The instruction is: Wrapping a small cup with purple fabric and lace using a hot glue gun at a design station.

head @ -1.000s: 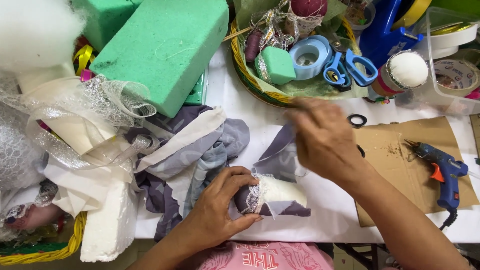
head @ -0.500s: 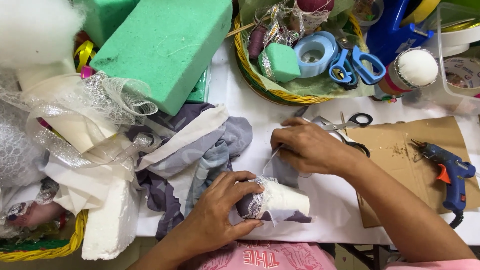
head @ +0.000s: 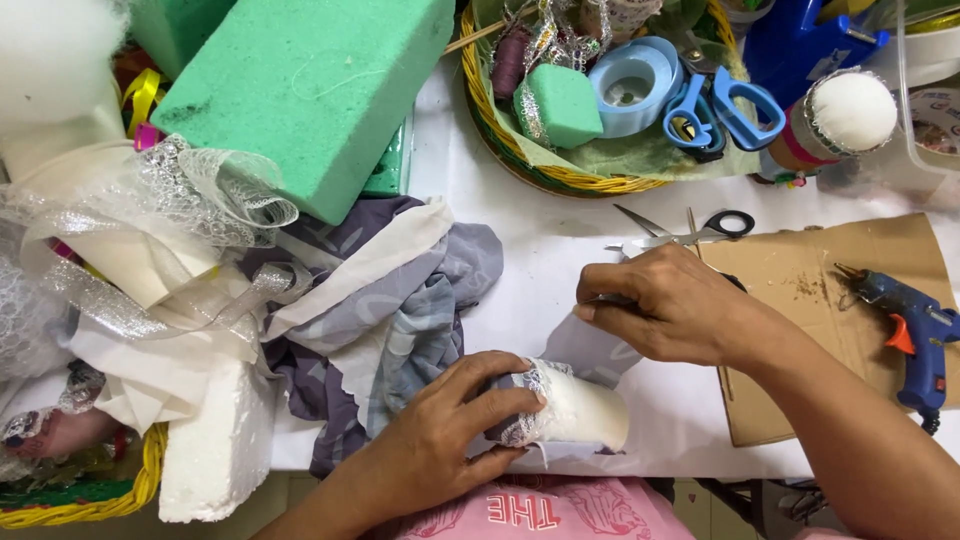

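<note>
My left hand [head: 450,430] grips a short white foam cylinder [head: 585,410] lying on its side near the table's front edge. A band of white lace and some grey cloth are wrapped round the end under my fingers. My right hand [head: 680,310] hovers just above and to the right of the cylinder. Its fingers are pinched on the top edge of a grey cloth strip [head: 590,352] that runs down to the cylinder.
Metal scissors [head: 690,232] lie beyond my right hand, beside a cardboard sheet [head: 800,290] with a blue glue gun [head: 910,320]. A yellow wicker basket [head: 500,150] holds a tape roll and blue scissors. A green foam block [head: 310,90], lace and grey fabric [head: 420,300] fill the left.
My right hand has drawn back from near the basket towards the cylinder, uncovering the metal scissors. My left hand has kept hold of the cylinder and turned it slightly.
</note>
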